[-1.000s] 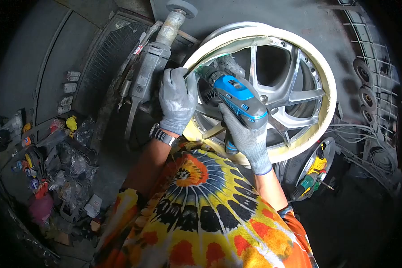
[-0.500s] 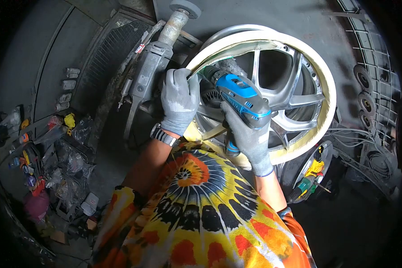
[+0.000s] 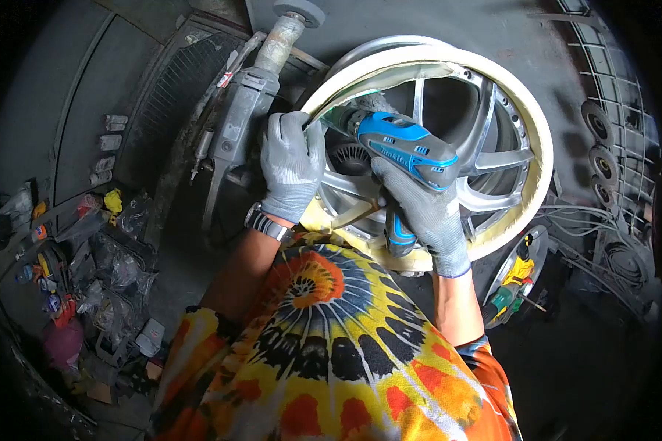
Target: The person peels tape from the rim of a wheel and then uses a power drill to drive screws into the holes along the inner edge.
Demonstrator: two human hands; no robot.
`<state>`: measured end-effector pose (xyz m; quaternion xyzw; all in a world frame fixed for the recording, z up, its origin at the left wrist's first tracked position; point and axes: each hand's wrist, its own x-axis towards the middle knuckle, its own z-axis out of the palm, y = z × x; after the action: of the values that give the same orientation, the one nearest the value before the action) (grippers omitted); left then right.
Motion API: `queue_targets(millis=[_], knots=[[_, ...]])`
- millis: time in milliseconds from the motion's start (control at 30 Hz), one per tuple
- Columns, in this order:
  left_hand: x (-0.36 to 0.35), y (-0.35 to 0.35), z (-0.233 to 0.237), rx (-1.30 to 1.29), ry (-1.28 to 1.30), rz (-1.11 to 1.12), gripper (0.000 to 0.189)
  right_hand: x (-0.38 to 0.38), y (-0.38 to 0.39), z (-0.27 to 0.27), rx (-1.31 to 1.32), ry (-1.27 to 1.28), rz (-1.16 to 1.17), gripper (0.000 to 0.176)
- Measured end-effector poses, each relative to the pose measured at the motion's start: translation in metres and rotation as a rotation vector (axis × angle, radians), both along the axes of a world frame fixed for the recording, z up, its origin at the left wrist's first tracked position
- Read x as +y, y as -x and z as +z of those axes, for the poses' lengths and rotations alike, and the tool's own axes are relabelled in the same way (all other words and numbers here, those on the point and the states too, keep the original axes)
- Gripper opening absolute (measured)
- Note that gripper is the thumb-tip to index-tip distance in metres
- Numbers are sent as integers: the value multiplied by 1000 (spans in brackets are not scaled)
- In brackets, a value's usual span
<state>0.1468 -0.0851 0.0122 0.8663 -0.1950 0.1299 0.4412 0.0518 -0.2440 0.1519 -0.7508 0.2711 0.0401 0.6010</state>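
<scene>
A silver alloy wheel (image 3: 504, 160) with several spokes stands before me, its rim wrapped in cream masking tape. My left hand (image 3: 293, 165), in a grey glove, is closed on the left edge of the rim, fingertips over the tape. In my gloved right hand (image 3: 428, 209) is a blue and black cordless drill (image 3: 401, 136), held by its handle. The drill's nose points up and left, into the wheel near the inner rim. A fuzzy grey buffing head (image 3: 375, 103) shows by the nose, partly hidden behind the drill.
A large grey power grinder (image 3: 243, 114) stands left of the wheel. At lower right, a round tray (image 3: 538, 242) holds a green and yellow tool (image 3: 509, 294). Abrasive wheels (image 3: 602, 163) hang on a wire rack at right. Bags and bottles (image 3: 110, 257) clutter the far left.
My right hand and the drill have shifted to the right, and the drill's body has swung slightly. My left hand stays at the rim, nearly unmoved.
</scene>
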Motion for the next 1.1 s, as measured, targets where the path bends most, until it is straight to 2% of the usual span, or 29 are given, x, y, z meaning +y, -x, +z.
queue_targets(millis=[67, 133, 233, 367, 433, 467, 533, 567, 633, 700, 767, 800, 833, 933, 1033, 1100], knots=[[1, 0, -1, -1, 1, -10, 22, -1, -1, 1, -16, -7, -9, 29], [1, 0, -1, -13, 6, -9, 22, -7, -6, 9, 90, -141, -34, 28], [0, -1, 1, -9, -1, -7, 22, -7, -9, 13, 20, -122, 15, 26], [1, 0, 1, 4, 5, -12, 21, -7, -10, 15, 60, -123, -9, 26], [0, -1, 1, -9, 10, -4, 20, -8, -12, 15, 81, 8, 56, 39], [0, -1, 1, -7, 11, -3, 20, -6, -12, 13, 83, 9, 57, 39], [1, 0, 1, 0, 3, -8, 19, 3, -9, 3, -135, 292, 125, 59], [1, -1, 1, 3, 4, -3, 19, 5, -6, -1, -132, 293, 131, 59], [0, 0, 2, -3, 0, 6, 19, 9, 4, -7, -38, 329, 126, 72], [0, 1, 0, -1, 5, 10, 19, 7, 1, 0, -41, 247, 101, 69], [0, -1, -1, -12, 11, 2, 19, 0, -6, 6, -2, -11, 27, 62], [0, 0, -1, -1, 9, 1, 19, -2, -14, 21, 93, -10, 52, 51], [0, 1, 0, 10, 9, 1, 20, -6, -16, 23, 92, -8, 48, 51], [0, 0, 1, 13, -2, 3, 21, -15, -22, 23, 39, -108, 72, 33], [1, 0, 3, 26, 17, -9, 22, -32, -33, 25, 59, -117, 145, 26], [3, -1, 1, 38, 9, -21, 23, -41, -34, 23, 121, -150, 82, 22]])
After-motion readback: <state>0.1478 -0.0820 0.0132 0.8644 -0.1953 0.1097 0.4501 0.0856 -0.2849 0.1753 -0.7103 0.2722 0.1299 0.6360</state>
